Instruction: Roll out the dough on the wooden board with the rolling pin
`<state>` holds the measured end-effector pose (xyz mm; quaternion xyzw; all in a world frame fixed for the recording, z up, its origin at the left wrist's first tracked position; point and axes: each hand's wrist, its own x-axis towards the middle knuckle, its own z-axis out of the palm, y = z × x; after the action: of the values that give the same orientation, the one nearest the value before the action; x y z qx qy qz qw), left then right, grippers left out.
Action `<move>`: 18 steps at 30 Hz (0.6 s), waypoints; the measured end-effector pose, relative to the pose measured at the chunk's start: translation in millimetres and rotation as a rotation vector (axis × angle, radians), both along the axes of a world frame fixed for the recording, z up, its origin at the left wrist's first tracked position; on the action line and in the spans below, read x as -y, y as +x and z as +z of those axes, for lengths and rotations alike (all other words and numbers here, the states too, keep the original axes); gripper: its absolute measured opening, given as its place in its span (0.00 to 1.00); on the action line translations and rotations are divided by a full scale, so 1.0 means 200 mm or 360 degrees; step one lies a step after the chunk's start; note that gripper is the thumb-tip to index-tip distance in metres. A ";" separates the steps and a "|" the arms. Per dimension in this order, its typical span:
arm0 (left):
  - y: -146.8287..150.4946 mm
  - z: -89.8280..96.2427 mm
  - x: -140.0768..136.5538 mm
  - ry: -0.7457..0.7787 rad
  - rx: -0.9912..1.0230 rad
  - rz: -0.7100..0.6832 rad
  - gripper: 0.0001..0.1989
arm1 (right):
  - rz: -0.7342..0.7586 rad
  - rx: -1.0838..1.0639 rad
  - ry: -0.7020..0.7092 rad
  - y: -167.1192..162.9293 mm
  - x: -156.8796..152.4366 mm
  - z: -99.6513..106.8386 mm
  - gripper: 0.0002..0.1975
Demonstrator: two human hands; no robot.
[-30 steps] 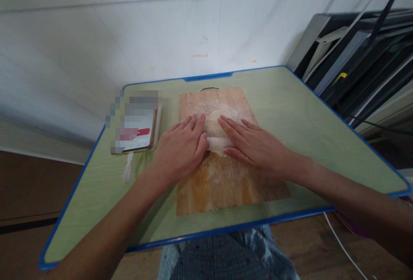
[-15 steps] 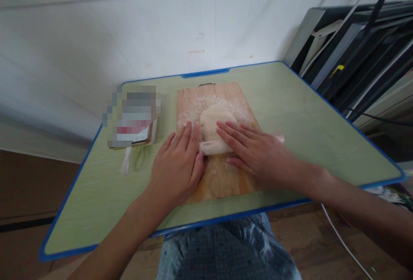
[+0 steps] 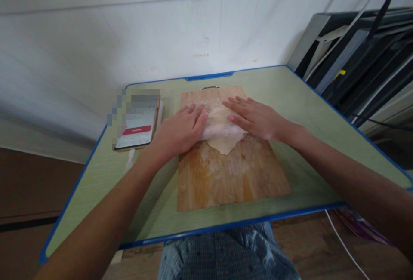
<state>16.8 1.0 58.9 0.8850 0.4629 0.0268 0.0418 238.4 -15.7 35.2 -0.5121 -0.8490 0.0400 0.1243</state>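
A pale, floured rolling pin (image 3: 223, 132) lies crosswise over a flat, thin sheet of dough (image 3: 225, 145). The dough shows on both sides of the pin, with a pointed edge toward me. My left hand (image 3: 183, 128) rests palm down on the pin's left end, fingers stretched forward. On the right end lies my right hand (image 3: 258, 118), its fingers straight and its thumb apart. Both hands press flat rather than wrapping round the pin, and they hide its ends. Underneath is a wooden cutting board (image 3: 230, 181) dusted with flour.
A green table (image 3: 309, 121) with a blue rim carries the board. At the left a phone (image 3: 137, 118) leans with its screen lit, a white cord below it. A white wall (image 3: 180, 35) stands behind. Dark flat panels (image 3: 364, 56) and cables are at the right.
Both hands and the rolling pin have moved forward, away from me, across the dough. Dough now shows on the near side of the pin. The view has shifted slightly.
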 end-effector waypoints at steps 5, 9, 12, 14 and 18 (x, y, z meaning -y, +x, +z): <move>0.03 0.02 -0.10 -0.0131 0.0139 0.0081 0.28 | -0.0033 -0.0116 -0.0176 0.01 -0.11 0.01 0.36; 0.03 0.02 -0.14 -0.0167 0.0150 0.0045 0.27 | -0.0001 -0.0080 -0.0199 0.02 -0.16 0.01 0.34; 0.02 0.01 -0.12 -0.0102 0.0101 0.0002 0.28 | 0.0054 0.0013 -0.0146 0.02 -0.16 0.00 0.32; 0.00 0.00 -0.09 -0.0018 0.0030 -0.0052 0.28 | 0.0083 0.0065 -0.0085 0.02 -0.12 -0.01 0.30; -0.01 -0.02 0.01 0.0135 -0.0125 -0.0137 0.27 | 0.0079 0.0172 0.0046 -0.01 0.00 -0.01 0.30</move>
<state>13.8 -1.0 54.7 0.9054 0.4242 0.0098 -0.0127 236.5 -16.6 33.3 -0.4905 -0.8673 0.0030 0.0846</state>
